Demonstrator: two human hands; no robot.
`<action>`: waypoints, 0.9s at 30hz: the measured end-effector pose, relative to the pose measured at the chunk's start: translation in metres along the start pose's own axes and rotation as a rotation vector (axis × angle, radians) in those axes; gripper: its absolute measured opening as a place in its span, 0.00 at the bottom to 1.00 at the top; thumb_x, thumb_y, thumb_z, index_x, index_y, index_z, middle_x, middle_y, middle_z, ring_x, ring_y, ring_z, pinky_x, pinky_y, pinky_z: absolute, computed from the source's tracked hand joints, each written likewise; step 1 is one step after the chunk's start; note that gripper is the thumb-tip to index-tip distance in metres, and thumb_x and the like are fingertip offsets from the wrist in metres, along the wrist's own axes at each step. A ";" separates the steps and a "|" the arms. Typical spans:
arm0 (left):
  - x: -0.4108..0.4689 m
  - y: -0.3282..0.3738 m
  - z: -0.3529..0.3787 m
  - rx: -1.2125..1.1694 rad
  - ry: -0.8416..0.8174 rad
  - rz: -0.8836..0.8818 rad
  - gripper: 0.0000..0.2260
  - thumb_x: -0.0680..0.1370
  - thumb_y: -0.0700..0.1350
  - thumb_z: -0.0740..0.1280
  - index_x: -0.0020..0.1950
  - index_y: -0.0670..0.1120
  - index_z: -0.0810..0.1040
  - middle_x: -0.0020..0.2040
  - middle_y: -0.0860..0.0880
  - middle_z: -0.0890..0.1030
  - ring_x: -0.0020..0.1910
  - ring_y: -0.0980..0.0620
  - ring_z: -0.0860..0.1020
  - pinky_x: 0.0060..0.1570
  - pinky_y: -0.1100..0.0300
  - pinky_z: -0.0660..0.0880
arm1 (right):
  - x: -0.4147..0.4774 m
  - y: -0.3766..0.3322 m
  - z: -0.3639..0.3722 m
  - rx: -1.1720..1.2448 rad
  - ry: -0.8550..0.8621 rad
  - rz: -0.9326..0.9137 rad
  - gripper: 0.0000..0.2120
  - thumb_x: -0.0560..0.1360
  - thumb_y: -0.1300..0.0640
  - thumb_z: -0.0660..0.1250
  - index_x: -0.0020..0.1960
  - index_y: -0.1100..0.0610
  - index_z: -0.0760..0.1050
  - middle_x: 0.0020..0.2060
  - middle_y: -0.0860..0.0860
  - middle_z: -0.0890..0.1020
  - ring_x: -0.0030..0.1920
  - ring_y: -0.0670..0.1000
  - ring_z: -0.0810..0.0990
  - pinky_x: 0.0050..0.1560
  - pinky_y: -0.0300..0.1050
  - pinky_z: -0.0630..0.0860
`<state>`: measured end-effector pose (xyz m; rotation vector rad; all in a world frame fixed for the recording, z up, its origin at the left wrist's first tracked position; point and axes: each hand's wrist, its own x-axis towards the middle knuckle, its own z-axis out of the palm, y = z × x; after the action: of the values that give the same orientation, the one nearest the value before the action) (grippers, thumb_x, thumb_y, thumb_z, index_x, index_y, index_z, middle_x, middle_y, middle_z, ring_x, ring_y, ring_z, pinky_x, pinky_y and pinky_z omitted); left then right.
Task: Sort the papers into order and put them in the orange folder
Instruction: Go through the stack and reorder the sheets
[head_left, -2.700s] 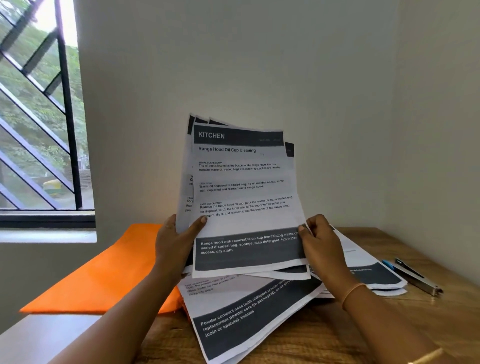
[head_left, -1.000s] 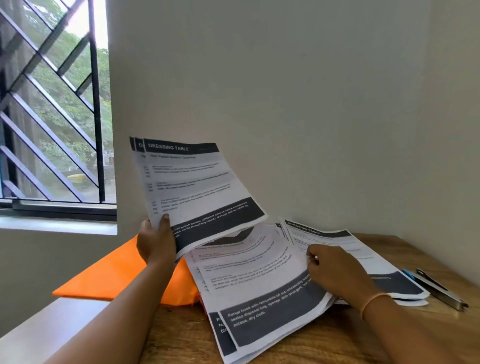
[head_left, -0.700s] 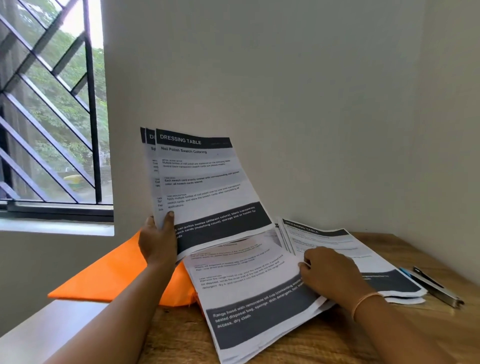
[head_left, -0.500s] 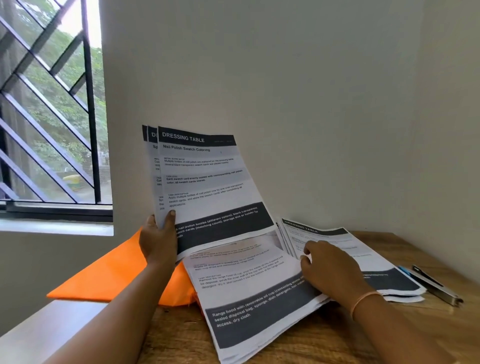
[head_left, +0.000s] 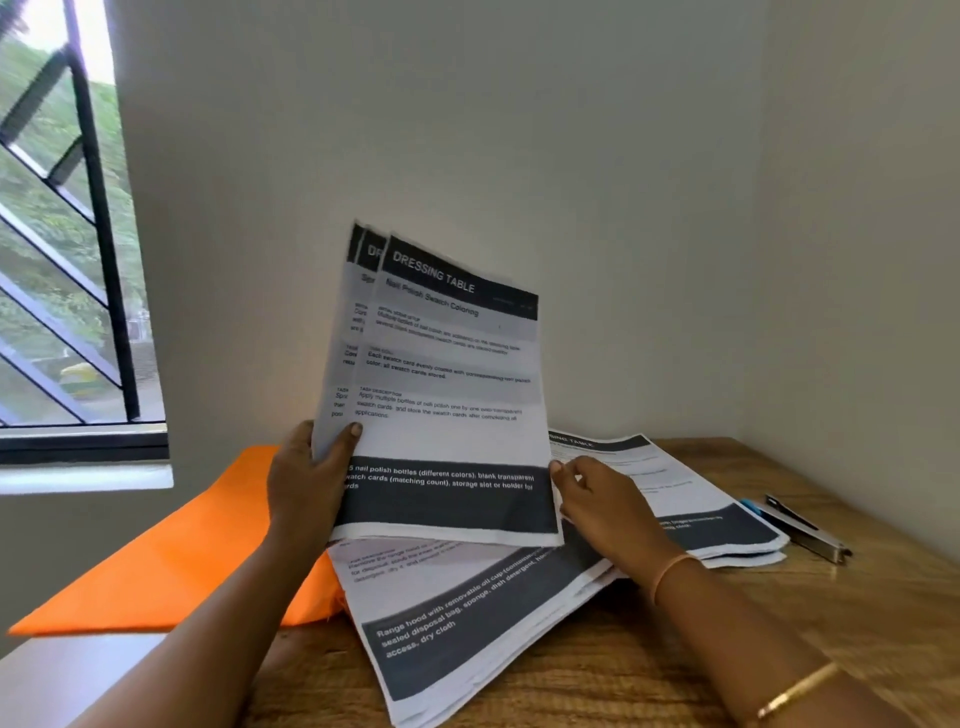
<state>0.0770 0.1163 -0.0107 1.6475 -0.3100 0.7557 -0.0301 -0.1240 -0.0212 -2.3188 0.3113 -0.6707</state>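
Head view: left hand (head_left: 304, 488) fingers clamp papers (head_left: 447, 395); right hand (head_left: 602, 504) at edge, grip unclear.

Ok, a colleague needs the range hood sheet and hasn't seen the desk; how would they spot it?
On the wooden table, between the orange folder and the flat Dressing Table pile, the range hood sheet lies slanted on top. Its dark band starts "Range hood", unlike the nail polish sheet held above.

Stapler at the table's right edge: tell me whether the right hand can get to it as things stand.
Probably yes. The stapler lies uncovered on the table beside a blue pen, just right of the paper pile, and nothing stands between it and the right hand at the held sheets' edge.
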 end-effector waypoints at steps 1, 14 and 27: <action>-0.002 0.002 0.002 0.011 -0.013 0.012 0.08 0.77 0.48 0.67 0.48 0.43 0.76 0.39 0.52 0.78 0.38 0.52 0.76 0.34 0.61 0.69 | 0.000 0.001 0.000 0.019 -0.005 0.009 0.15 0.80 0.43 0.54 0.46 0.52 0.72 0.43 0.49 0.79 0.46 0.51 0.77 0.49 0.47 0.73; -0.009 0.003 0.006 0.015 -0.120 -0.002 0.09 0.77 0.49 0.67 0.51 0.44 0.75 0.44 0.47 0.80 0.42 0.46 0.79 0.38 0.55 0.75 | 0.005 0.002 0.003 0.086 -0.041 0.091 0.11 0.79 0.51 0.59 0.40 0.55 0.66 0.37 0.50 0.72 0.37 0.48 0.70 0.35 0.41 0.65; -0.010 0.003 0.008 0.047 -0.148 -0.007 0.07 0.77 0.49 0.67 0.51 0.47 0.74 0.44 0.48 0.79 0.41 0.47 0.77 0.35 0.59 0.72 | 0.008 0.004 0.003 0.098 -0.050 0.126 0.08 0.78 0.54 0.60 0.42 0.57 0.68 0.39 0.52 0.73 0.38 0.48 0.70 0.37 0.41 0.66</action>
<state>0.0701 0.1059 -0.0151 1.7516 -0.3932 0.6409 -0.0221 -0.1282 -0.0229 -2.1986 0.3893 -0.5524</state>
